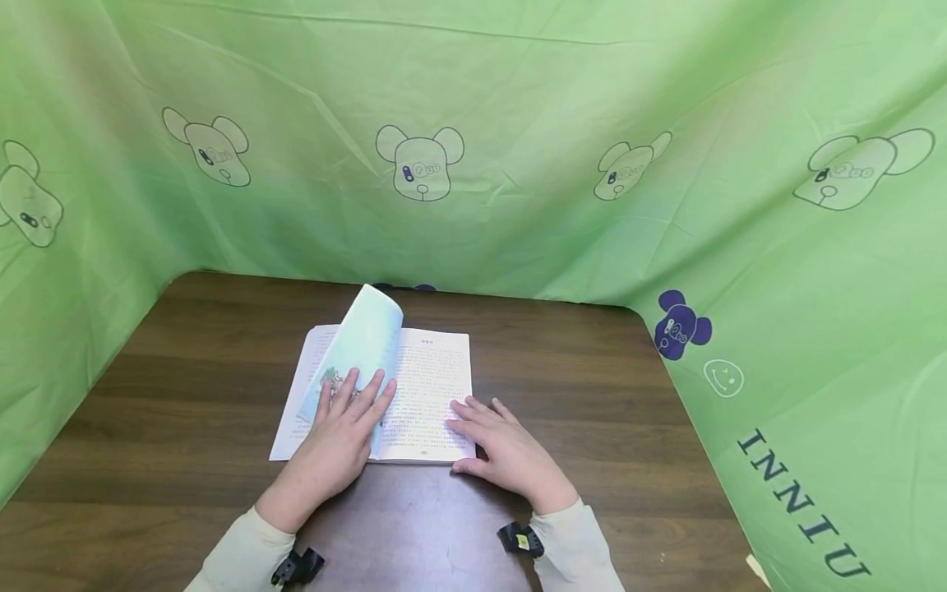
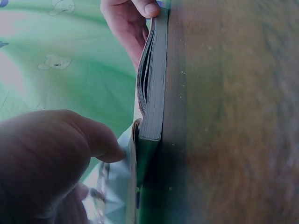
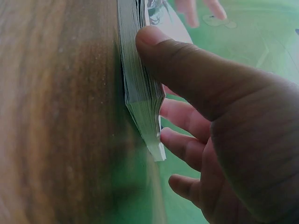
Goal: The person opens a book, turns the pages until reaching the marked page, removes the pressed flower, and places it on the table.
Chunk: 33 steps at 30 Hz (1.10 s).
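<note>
An open book [image 1: 431, 395] with printed text lies on the table. Over its left side a light blue illustrated page [image 1: 373, 329] stands curved up, its upper corner lifted. My left hand [image 1: 336, 440] rests on the lower part of this page with fingers extended. In the left wrist view, the left thumb [image 2: 100, 140] is close to the fold at the spine. My right hand [image 1: 510, 452] lies at the book's lower right corner, fingertips on the right page's edge. The right wrist view has its thumb [image 3: 159, 44] against the near edge of the page block [image 3: 140, 84], fingers loosely bent along the side.
The book lies on a dark brown wooden table [image 1: 592, 395]. Green cloth [image 1: 518, 247] printed with bear heads hangs around the back and sides. Black wrist cameras [image 1: 521, 540] sit at both cuffs. A small pale object [image 1: 756, 567] shows at the table's right edge.
</note>
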Tool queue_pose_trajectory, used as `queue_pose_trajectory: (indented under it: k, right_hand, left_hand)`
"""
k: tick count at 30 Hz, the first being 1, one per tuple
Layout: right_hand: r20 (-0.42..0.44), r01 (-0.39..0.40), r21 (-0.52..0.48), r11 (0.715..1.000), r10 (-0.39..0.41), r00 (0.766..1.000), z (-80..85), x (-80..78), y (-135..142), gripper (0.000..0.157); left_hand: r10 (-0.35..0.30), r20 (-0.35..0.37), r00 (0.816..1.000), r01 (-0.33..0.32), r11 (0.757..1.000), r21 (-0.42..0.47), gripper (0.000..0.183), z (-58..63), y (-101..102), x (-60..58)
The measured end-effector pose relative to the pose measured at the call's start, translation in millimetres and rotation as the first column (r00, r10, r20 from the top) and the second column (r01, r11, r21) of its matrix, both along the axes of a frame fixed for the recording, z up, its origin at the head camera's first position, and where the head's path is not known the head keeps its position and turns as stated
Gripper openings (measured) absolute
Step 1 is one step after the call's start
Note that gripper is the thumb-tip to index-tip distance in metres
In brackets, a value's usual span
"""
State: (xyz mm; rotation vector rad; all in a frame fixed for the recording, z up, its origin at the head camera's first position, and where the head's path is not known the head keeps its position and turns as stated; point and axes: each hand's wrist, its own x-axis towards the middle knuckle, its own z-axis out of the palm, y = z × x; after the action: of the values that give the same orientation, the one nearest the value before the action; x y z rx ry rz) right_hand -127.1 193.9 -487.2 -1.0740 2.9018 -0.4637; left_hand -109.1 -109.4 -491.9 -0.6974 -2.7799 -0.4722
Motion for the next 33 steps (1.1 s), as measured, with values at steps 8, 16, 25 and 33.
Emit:
queue_pose_trajectory:
  k: [8,16,25,33]
  right_hand:
    - [-0.004,-0.009,-0.016,1.0,0.009,1.0,0.9,0.5,1.2,0.065]
    - [-0.005,-0.017,-0.024,1.0,0.017,1.0,1.2,0.1,1.8,0.063]
    - [0.016,-0.012,-0.027,1.0,0.012,1.0,2.1,0.4,3.1,0.056]
    - [-0.01,-0.034,-0.057,0.998,0.034,0.999,4.6,0.3,3.1,0.024]
  left_hand:
    - [0.074,0.169,0.983,-0.074,0.997,-0.009,0.081,1.9,2.1,4.1]
    - [0.146,0.263,0.954,-0.145,0.989,-0.026,0.074,4.2,1.6,5.6]
    - [0.166,0.291,0.942,-0.163,0.986,-0.037,0.054,3.8,0.4,7.0]
    - [0.162,0.295,0.942,-0.16,0.987,-0.03,0.056,5.4,0.2,5.4]
